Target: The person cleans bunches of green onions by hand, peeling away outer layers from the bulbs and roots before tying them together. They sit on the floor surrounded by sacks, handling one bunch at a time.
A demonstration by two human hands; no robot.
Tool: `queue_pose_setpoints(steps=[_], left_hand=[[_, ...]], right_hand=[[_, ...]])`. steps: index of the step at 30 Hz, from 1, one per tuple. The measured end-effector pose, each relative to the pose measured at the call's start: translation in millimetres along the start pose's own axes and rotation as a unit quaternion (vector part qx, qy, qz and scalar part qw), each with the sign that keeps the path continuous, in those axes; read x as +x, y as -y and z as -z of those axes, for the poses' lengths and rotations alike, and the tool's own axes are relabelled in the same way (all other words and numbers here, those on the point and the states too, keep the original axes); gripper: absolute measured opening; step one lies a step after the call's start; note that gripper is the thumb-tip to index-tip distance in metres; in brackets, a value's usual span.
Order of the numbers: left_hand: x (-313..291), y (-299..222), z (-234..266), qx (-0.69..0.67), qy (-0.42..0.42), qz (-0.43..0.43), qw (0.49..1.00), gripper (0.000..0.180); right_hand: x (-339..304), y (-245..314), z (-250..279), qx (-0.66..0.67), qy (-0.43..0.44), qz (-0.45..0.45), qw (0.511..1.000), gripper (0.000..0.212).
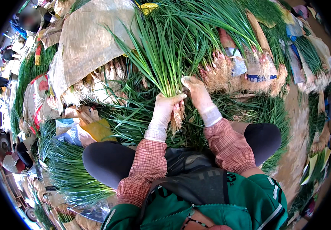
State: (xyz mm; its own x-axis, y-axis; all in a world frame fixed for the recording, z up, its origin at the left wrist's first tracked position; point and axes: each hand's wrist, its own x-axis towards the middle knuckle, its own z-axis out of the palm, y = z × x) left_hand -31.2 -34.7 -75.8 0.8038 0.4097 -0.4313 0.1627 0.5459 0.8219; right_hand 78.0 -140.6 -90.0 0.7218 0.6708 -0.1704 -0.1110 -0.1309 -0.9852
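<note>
My left hand (165,105), in a pale glove, is wrapped round a bunch of green onions (168,71) just above the pinkish bulbs. Its long green leaves fan out away from me, and the stringy roots (177,119) hang below my fingers. At the right side of the same stalks is my gloved right hand (197,94), with its fingers bent closed against the edge of the bunch. What those fingertips pinch, if anything, is too small to make out. Loose green leaves (134,119) lie heaped under both hands.
Piles of green onions with roots toward me lie ahead, some under a beige sack cloth (92,42). More onions (73,172) are heaped at my left knee, beside a yellow bag (98,130). Other people (14,157) are at the far left; a bare brown strip (294,130) runs at right.
</note>
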Motion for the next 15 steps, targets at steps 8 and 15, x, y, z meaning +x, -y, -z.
queue_pose_setpoints(steps=[8, 15], left_hand=[[-19.2, -23.2, 6.9, -0.059, 0.103, 0.043, 0.992, 0.013], [-15.9, -11.7, 2.3, -0.027, 0.043, -0.003, 0.999, 0.011]], right_hand=[[24.0, -24.5, 4.4, 0.735, -0.063, -0.112, 0.666, 0.028], [-10.6, 44.3, -10.8, -0.223, 0.005, 0.009, 0.975, 0.044]])
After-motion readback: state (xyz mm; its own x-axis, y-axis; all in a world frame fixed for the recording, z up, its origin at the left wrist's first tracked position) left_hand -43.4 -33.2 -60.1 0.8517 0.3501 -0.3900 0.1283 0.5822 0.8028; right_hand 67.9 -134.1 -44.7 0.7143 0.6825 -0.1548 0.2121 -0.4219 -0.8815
